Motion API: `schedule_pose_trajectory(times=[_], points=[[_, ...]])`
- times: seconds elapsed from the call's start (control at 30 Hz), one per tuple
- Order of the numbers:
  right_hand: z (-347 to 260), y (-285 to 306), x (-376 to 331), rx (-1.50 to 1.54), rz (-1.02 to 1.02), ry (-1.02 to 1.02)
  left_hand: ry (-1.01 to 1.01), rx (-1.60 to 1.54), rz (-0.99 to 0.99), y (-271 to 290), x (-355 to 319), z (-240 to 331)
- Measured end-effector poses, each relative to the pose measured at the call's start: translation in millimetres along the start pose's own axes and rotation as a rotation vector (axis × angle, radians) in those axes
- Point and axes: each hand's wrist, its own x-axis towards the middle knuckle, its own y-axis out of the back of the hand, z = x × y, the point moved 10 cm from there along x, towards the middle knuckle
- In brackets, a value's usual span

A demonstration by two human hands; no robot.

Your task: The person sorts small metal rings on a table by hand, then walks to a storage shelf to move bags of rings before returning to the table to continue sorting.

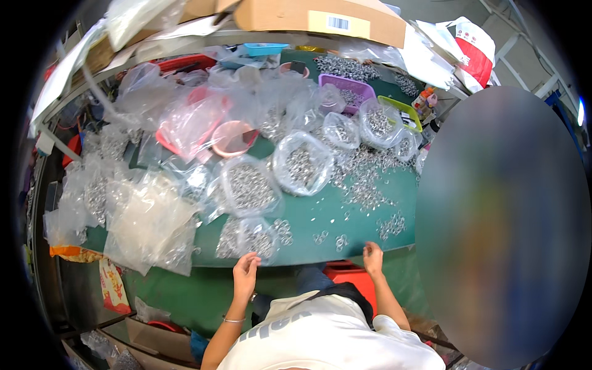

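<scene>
My left hand [248,264] is at the near edge of the green table [302,256], fingers curled together, just below a small clear bag [259,233] of shiny metal rings. Whatever those fingers may hold is too small to make out. Farther right, my right hand [372,256] hovers at the same edge with its fingertips pinched; anything in them cannot be made out. It is nearest to a loose patch of rings [391,227]. Between the hands lie little ring clusters [320,237], one of them [341,242] closer to the right hand.
Open clear bags [302,165] and another bag [248,186] full of rings stand mid-table. Flat plastic bags [151,216] pile up at left. Behind are a pink basin [233,138] and a purple basket [348,87]. A red stool [353,274] stands under the edge.
</scene>
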Motion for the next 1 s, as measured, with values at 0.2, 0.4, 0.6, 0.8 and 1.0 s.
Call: schedule_pose_trajectory(times=[0.2, 0.4, 0.6, 0.8, 1.0], points=[[-24, -6, 111, -0.133, -0.048, 0.185, -0.148, 0.096, -0.075, -125, 49, 15], [-24, -5, 169, -0.13, -0.111, 0.284, -0.144, 0.273, -0.166, -235, 80, 11], [12, 9, 183, -0.007, -0.185, 0.203, -0.249, 0.333, -0.174, -277, 80, -12], [-40, 11, 204, -0.148, -0.223, 0.481, -0.23, 0.366, -0.146, -298, 74, -12], [-14, -14, 223, -0.026, -0.2, 0.644, -0.265, 0.474, -0.113, -347, 88, -19]])
